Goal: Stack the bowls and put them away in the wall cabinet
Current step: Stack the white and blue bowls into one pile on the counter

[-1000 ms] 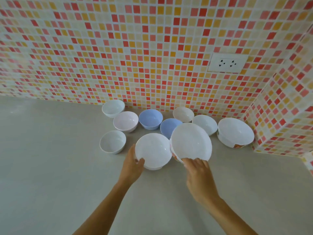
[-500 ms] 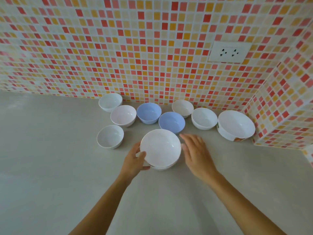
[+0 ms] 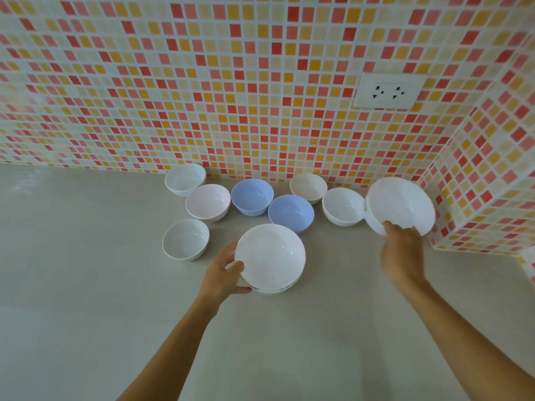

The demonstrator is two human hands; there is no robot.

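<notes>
Bowls crowd the middle of the frame on the grey bench (image 3: 86,285), ten by count if the stack (image 3: 270,256) at centre holds two, as its doubled rim low on the near side suggests. Besides the stack there are two blue bowls, one at (image 3: 252,197) and one at (image 3: 291,213), and five small pale ones: one white (image 3: 185,179) against the tiled wall (image 3: 202,82), one pinkish (image 3: 208,202), one greyish (image 3: 185,239) lowest on the left, one cream (image 3: 308,186) by the wall, and one white (image 3: 343,206) right of centre. A big white bowl (image 3: 401,205) sits tilted at centre right, close to the tiled corner.

The left hand (image 3: 224,273) grips the stack's left edge, thumb over the rim and fingers (image 3: 241,290) curled beneath. The right hand (image 3: 401,250), blurred, clasps the big bowl's near rim, with its fingers closed on it.

A white double socket (image 3: 388,91) is set in the wall at upper right; no writing can be read anywhere.

Open bench spreads across the left and the whole lower frame. At right the tiled side wall (image 3: 492,183) hems in the big bowl.
</notes>
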